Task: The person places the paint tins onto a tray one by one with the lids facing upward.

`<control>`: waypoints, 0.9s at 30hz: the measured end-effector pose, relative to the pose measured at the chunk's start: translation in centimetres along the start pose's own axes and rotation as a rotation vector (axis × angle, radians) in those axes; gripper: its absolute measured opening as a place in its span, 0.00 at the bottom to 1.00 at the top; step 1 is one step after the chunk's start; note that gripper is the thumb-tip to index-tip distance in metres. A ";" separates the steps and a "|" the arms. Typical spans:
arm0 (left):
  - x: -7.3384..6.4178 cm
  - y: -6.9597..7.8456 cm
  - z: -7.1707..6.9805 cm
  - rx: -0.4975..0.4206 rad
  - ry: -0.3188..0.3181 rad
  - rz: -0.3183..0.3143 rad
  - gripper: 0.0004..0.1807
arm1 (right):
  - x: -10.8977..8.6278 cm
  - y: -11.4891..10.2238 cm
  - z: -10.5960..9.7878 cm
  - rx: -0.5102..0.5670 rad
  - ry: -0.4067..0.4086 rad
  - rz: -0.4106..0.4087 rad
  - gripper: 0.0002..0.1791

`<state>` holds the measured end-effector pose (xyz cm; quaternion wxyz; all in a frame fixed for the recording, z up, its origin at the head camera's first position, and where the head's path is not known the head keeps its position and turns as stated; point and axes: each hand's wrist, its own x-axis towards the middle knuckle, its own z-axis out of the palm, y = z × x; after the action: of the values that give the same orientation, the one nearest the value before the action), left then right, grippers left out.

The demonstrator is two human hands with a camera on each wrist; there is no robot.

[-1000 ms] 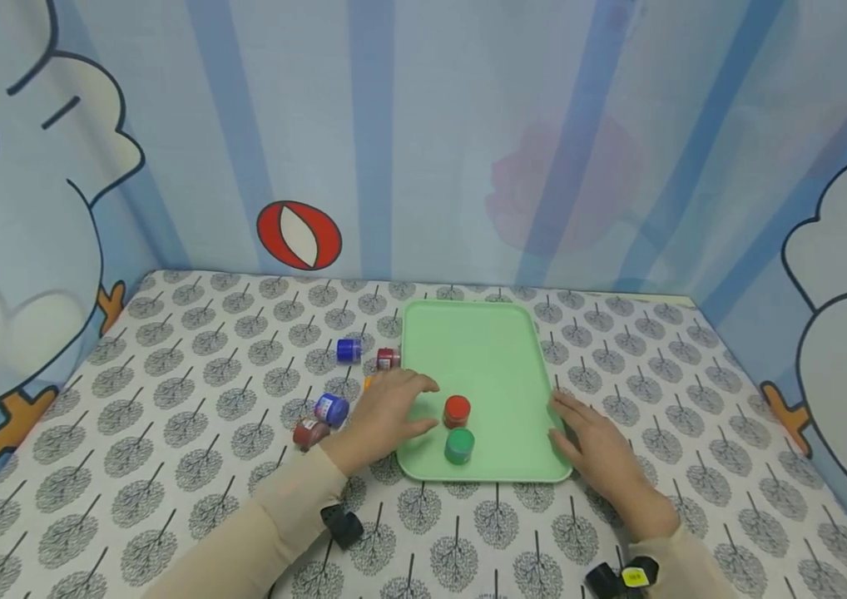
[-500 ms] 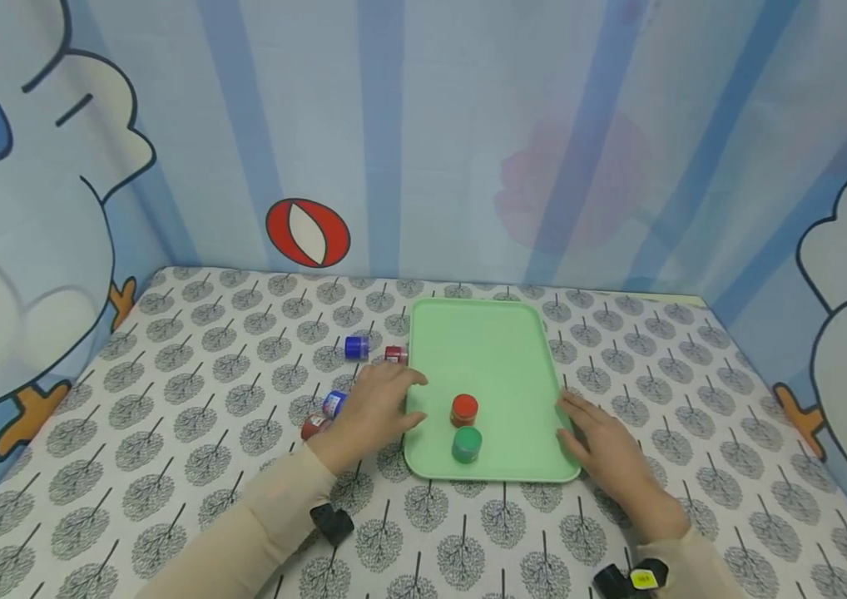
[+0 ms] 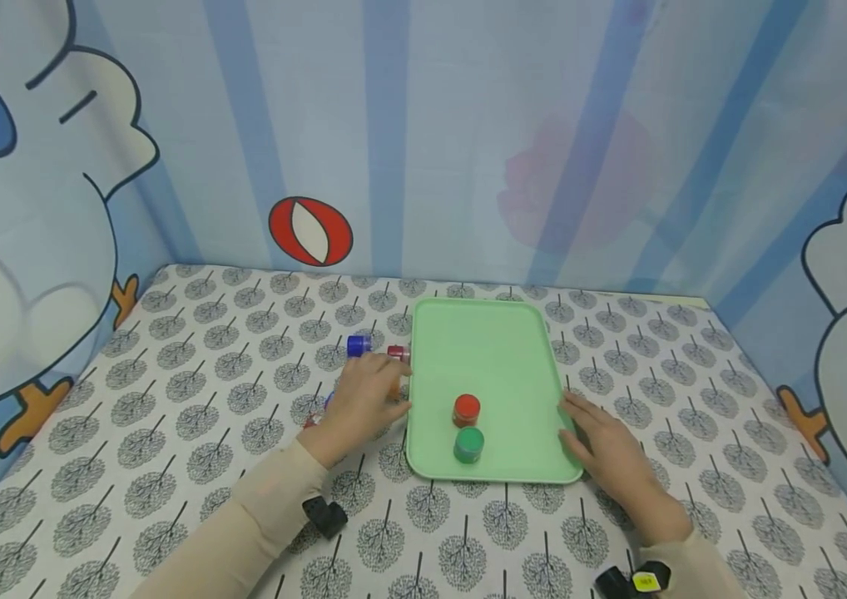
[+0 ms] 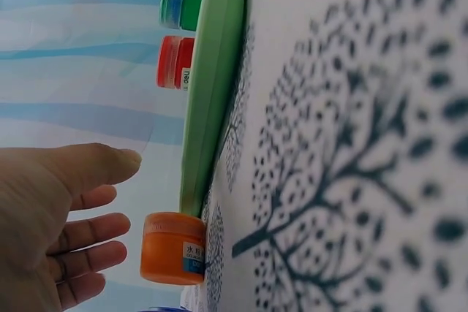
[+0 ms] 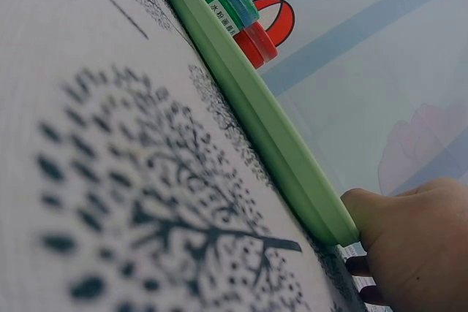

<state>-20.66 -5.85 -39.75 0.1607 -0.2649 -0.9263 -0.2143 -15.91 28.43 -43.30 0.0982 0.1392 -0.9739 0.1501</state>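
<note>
Head view evenly bright, slightly soft; wrist views dimmer, nearest tablecloth (image 5: 131, 166) out of focus.

Looks to me like a curtained craft nook: cartoon drapes (image 3: 461, 125) left, far, right; tree-print tablecloth (image 3: 191, 408); small paint jars (image 3: 466, 410).

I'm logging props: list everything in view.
tray: 1, pale-green, on tablecloth
red paint jar: 1, red, on tray
green paint jar: 1, green, on tray
orange paint jar: 1, orange, beside tray
blue paint jars: 2, blue, left of tray
maroon paint jars: 2, maroon, left of tray
tablecloth: 1, white-and-grey, under tray
backdrop: 1, blue, behind tray
wrist cameras: 2, black, by sleeves
sleeves: 2, cream, at bottom
left hand: 1, by orange paint jar
right hand: 1, at tray edge
</note>
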 end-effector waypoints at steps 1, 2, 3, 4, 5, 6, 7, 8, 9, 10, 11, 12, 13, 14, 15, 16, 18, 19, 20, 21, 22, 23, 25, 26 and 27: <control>0.0 -0.1 0.0 0.001 0.002 -0.004 0.22 | 0.0 0.0 0.0 -0.001 -0.001 0.001 0.27; 0.0 -0.3 0.1 0.005 0.006 -0.008 0.22 | 0.0 0.0 0.0 -0.001 -0.002 0.001 0.27; 0.0 -0.4 0.1 0.003 0.003 -0.014 0.22 | 0.0 0.0 0.0 -0.001 -0.002 0.000 0.27; 0.1 -0.5 0.1 0.004 -0.004 -0.024 0.22 | 0.1 0.0 0.0 0.000 -0.002 0.000 0.27; 0.1 -0.6 0.1 0.007 -0.009 -0.032 0.23 | 0.1 0.0 0.0 0.001 -0.002 0.001 0.27; 0.1 -0.7 0.1 0.005 -0.019 -0.042 0.23 | 0.1 0.0 0.0 0.002 -0.002 0.002 0.27; 0.1 -0.8 0.1 0.004 -0.027 -0.051 0.23 | 0.1 0.0 0.0 0.002 -0.002 0.003 0.27; 0.2 -0.9 0.0 0.006 -0.035 -0.062 0.23 | 0.1 0.0 -0.1 0.002 -0.003 0.004 0.27; 0.2 -1.0 0.0 0.011 -0.043 -0.070 0.24 | 0.1 0.0 -0.1 0.001 -0.004 0.005 0.27; 0.2 -1.1 0.0 0.016 -0.048 -0.077 0.24 | 0.1 0.0 -0.1 -0.002 -0.004 0.007 0.27; 0.2 -1.2 0.0 0.019 -0.055 -0.084 0.23 | 0.1 0.0 -0.1 -0.005 -0.005 0.009 0.27; 0.3 -1.3 0.0 0.019 -0.062 -0.092 0.23 | 0.1 0.0 -0.1 -0.006 -0.006 0.011 0.27; 0.3 -1.3 0.0 0.022 -0.066 -0.096 0.23 | 0.1 0.0 -0.1 -0.008 -0.006 0.011 0.27; 0.3 -1.4 0.0 0.026 -0.070 -0.097 0.23 | 0.2 0.0 -0.1 -0.010 -0.005 0.012 0.27; 0.4 -1.5 0.0 0.031 -0.071 -0.095 0.23 | 0.2 0.0 -0.1 -0.011 -0.004 0.013 0.27; 0.5 -1.6 0.0 0.037 -0.072 -0.092 0.22 | 0.2 0.1 -0.2 -0.012 -0.004 0.015 0.27; 0.6 -1.8 0.0 0.052 -0.072 -0.083 0.22 | 0.2 0.1 -0.2 -0.011 -0.003 0.018 0.27; 0.6 -1.9 0.0 0.058 -0.072 -0.077 0.22 | 0.2 0.1 -0.3 -0.012 -0.003 0.019 0.27; 0.7 -2.0 0.1 0.066 -0.073 -0.072 0.21 | 0.2 0.1 -0.3 -0.010 -0.003 0.022 0.27; 0.7 -2.1 0.1 0.073 -0.076 -0.069 0.21 | 0.1 0.1 -0.3 -0.007 -0.004 0.023 0.27; 0.7 -2.1 0.1 0.078 -0.082 -0.068 0.21 | 0.1 0.1 -0.3 -0.003 -0.005 0.024 0.27; 0.7 -2.2 0.2 0.082 -0.091 -0.068 0.21 | 0.1 0.1 -0.3 0.001 -0.008 0.025 0.27; 0.6 -2.3 0.2 0.085 -0.110 -0.073 0.20 | 0.0 0.0 -0.2 0.009 -0.010 0.023 0.27; 0.6 -2.3 0.3 0.088 -0.120 -0.074 0.20 | 0.0 0.0 -0.2 0.014 -0.014 0.024 0.27; 0.5 -2.3 0.3 0.087 -0.128 -0.075 0.20 | -0.1 0.0 -0.1 0.016 -0.016 0.025 0.27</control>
<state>-22.46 -7.27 -40.51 0.1046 -0.2361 -0.9523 -0.1624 -15.82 28.50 -43.21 0.0871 0.1289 -0.9751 0.1582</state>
